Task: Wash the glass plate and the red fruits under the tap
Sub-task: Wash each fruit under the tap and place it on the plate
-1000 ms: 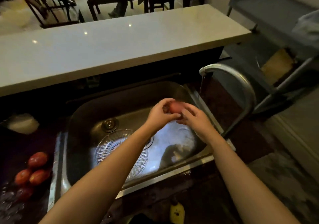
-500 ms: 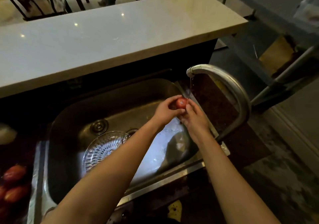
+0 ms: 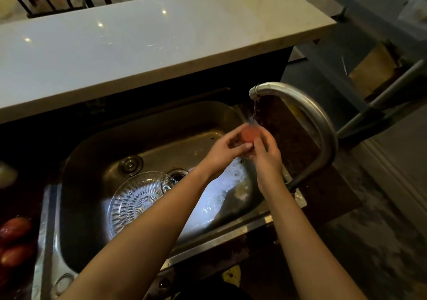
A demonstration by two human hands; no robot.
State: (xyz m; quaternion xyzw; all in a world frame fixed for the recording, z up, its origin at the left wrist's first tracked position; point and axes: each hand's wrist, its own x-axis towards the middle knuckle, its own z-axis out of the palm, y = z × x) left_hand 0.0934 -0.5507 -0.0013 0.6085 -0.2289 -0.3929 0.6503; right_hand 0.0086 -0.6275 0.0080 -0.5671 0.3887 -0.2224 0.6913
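Red and wet, one fruit [image 3: 249,134] is sitting under the tap [image 3: 298,105] stream, with the left hand [image 3: 225,151] and right hand [image 3: 268,155] each closing their grip around it. At eight o'clock, the glass plate [image 3: 138,198] is lying in the sink [image 3: 97,142]; more fruits [image 3: 15,242] are waiting at nine.

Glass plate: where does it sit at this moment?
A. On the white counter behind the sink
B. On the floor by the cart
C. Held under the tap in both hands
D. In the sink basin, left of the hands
D. The glass plate lies in the sink, left of the hands, while the left hand and right hand hold a red fruit under the tap.
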